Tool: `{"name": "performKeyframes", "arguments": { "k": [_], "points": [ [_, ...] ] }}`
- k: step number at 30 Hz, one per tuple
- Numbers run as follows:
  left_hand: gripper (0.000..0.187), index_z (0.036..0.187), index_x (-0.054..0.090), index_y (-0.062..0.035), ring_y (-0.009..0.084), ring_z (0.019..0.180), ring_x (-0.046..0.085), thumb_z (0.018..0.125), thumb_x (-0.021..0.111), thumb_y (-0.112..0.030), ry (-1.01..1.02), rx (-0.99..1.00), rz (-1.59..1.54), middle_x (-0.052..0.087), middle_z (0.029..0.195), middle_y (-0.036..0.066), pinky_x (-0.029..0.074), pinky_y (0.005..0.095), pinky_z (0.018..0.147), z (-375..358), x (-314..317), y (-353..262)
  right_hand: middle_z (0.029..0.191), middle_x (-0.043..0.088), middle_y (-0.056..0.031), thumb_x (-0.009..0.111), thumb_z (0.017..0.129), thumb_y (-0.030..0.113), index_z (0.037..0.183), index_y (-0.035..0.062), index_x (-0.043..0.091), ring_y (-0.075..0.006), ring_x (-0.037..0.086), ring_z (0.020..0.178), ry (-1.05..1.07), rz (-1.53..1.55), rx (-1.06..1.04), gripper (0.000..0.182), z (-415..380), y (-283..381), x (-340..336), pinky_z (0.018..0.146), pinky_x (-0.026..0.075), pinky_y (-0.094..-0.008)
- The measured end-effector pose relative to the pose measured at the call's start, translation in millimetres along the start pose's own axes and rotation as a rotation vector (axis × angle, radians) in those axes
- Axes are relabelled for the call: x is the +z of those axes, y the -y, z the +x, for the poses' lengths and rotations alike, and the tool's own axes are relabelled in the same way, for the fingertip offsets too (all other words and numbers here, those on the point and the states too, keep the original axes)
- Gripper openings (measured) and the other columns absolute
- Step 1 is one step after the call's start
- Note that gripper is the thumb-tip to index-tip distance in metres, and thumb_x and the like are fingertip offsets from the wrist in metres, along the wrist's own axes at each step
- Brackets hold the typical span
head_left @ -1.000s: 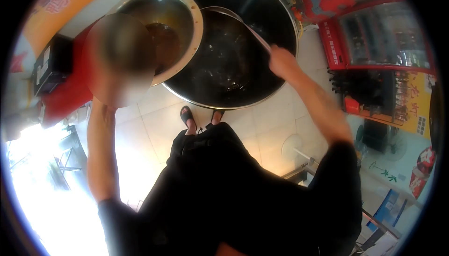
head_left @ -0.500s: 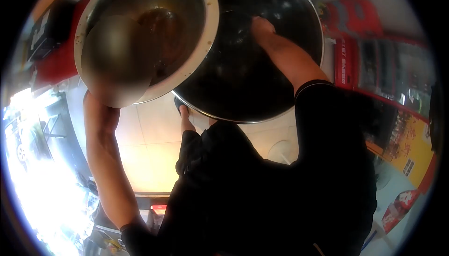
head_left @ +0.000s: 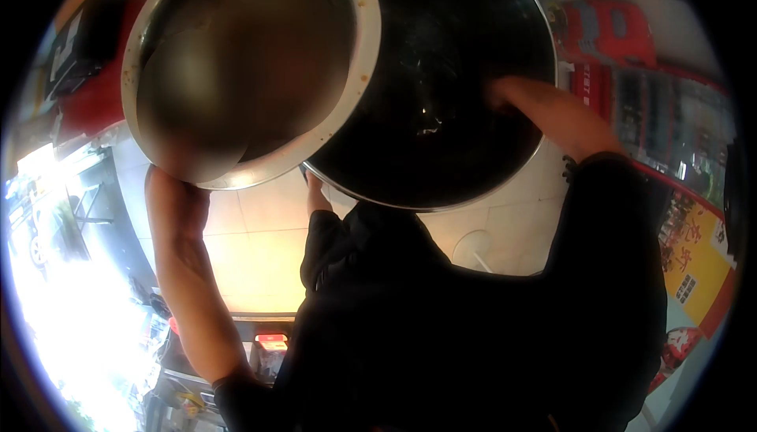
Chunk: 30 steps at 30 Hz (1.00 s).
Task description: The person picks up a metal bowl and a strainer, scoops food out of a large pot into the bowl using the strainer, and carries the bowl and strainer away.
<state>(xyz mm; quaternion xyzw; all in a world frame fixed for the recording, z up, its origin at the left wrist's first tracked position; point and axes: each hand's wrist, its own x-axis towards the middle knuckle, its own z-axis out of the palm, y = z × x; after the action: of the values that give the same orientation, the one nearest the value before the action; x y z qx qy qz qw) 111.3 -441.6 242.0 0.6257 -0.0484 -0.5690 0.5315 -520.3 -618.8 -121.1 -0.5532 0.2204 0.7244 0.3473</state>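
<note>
A wide metal basin with a pale rim (head_left: pixel 364 45) fills the upper left, its inside brown and partly blurred. Behind it on the right lies a larger, very dark round pan (head_left: pixel 441 148) with a thin shiny edge. My left hand (head_left: pixel 185 157) is at the basin's lower left rim, smeared by a blur that hides its fingers. Over the right part of the dark pan is my right hand (head_left: pixel 505 94), its fingers lost in motion blur and shadow. Whether it holds anything does not show.
Red and glass-fronted shelving (head_left: pixel 646 108) stands on the right, with a yellow sign (head_left: pixel 694 250) below it. Pale floor tiles (head_left: pixel 252 266) show beneath the basin. Bright light comes from the left. A small red-lit object (head_left: pixel 271 342) is at the bottom.
My right hand has moved right and down across the dark pan, towards its right edge. The basin and my left arm have shifted slightly right in view.
</note>
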Motion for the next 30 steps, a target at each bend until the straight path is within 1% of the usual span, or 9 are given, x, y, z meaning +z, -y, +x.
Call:
{"name": "performKeyframes", "arguments": {
  "k": [1,2,6,10,16,18,21,25,30],
  "points": [
    [0.036,0.124,0.055,0.0132,0.0274,0.106,0.067,0.089,0.062,0.003,-0.001,0.001,0.002,0.066,0.114,0.018,0.056,0.0365,0.096,0.8,-0.5,-0.2,0.08,0.072,-0.0122,0.066,0.091,0.012,0.083,0.0046,0.075,-0.025,0.07,0.073,0.049,0.094,-0.108,0.014,-14.1,12.9,10.0,0.069,0.056,-0.0448],
    [0.037,0.124,0.055,0.0131,0.0274,0.107,0.066,0.089,0.062,0.003,-0.013,0.0,0.0,0.066,0.114,0.018,0.055,0.0366,0.097,1.5,-1.2,0.2,0.07,0.069,-0.0117,0.065,0.093,0.014,0.074,0.0042,0.071,-0.0234,0.068,0.067,-0.109,0.508,-0.046,0.022,-61.9,49.1,32.4,0.068,0.055,-0.0439],
    [0.037,0.124,0.056,0.013,0.0277,0.108,0.066,0.089,0.063,0.004,-0.051,0.001,0.012,0.066,0.114,0.018,0.054,0.0366,0.1,0.3,4.1,-3.9,0.06,0.061,-0.01,0.065,0.096,0.02,0.065,0.0065,0.062,-0.0226,0.063,0.057,-0.115,1.035,-0.12,0.034,-80.6,127.9,55.1,0.066,0.052,-0.0406],
    [0.035,0.122,0.057,0.0131,0.0277,0.108,0.066,0.089,0.062,0.005,-0.099,0.002,0.018,0.067,0.114,0.018,0.054,0.0376,0.101,3.5,-1.9,-2.2,0.055,0.051,-0.0049,0.064,0.099,0.025,0.064,0.0094,0.053,-0.0199,0.056,0.056,-0.115,1.449,-0.598,0.04,-79.2,201.4,43.4,0.06,0.046,-0.0345],
    [0.034,0.122,0.059,0.0128,0.0269,0.11,0.066,0.089,0.061,0.005,-0.127,-0.026,0.001,0.068,0.116,0.018,0.054,0.0387,0.102,2.7,-0.5,-2.2,0.056,0.045,0.0,0.058,0.102,0.023,0.065,0.0145,0.049,-0.0167,0.049,0.054,0.025,1.865,-0.922,0.039,14.1,263.4,-44.2,0.059,0.043,-0.0319],
    [0.034,0.122,0.059,0.0126,0.0266,0.109,0.066,0.089,0.061,0.005,-0.101,-0.034,0.01,0.068,0.116,0.018,0.054,0.0384,0.102,0.3,0.0,-3.5,0.057,0.043,0.0052,0.056,0.103,0.021,0.074,0.016,0.048,-0.0084,0.043,0.05,-0.009,2.01,-0.998,0.031,4.1,267.6,-73.5,0.051,0.039,-0.0249],
    [0.034,0.122,0.059,0.012,0.0258,0.108,0.066,0.089,0.061,0.003,-0.073,-0.021,0.025,0.068,0.116,0.017,0.055,0.0378,0.101,0.6,-1.9,-3.3,0.06,0.043,0.0048,0.055,0.104,0.019,0.077,0.0155,0.047,-0.008,0.041,0.051,-0.235,2.071,-1.012,0.028,-19.3,259.9,-99.1,0.051,0.038,-0.0251],
    [0.034,0.121,0.06,0.0104,0.0243,0.107,0.066,0.088,0.061,0.003,-0.078,-0.022,0.039,0.068,0.115,0.015,0.055,0.0372,0.101,-4.6,1.6,-3.5,0.061,0.045,-0.0005,0.056,0.103,0.017,0.072,0.0123,0.047,-0.015,0.045,0.057,-0.138,2.255,-1.122,0.032,-21.6,242.6,-98.2,0.057,0.042,-0.0316],
    [0.034,0.122,0.058,0.01,0.0241,0.107,0.066,0.088,0.06,0.004,0.011,-0.017,0.014,0.068,0.113,0.015,0.055,0.0375,0.1,-2.0,-1.3,-3.1,0.062,0.046,0.0002,0.058,0.102,0.016,0.074,0.0111,0.049,-0.014,0.045,0.056,-0.368,2.219,-1.109,0.029,-48.5,224.0,-63.7,0.057,0.042,-0.03]
  ]
}}
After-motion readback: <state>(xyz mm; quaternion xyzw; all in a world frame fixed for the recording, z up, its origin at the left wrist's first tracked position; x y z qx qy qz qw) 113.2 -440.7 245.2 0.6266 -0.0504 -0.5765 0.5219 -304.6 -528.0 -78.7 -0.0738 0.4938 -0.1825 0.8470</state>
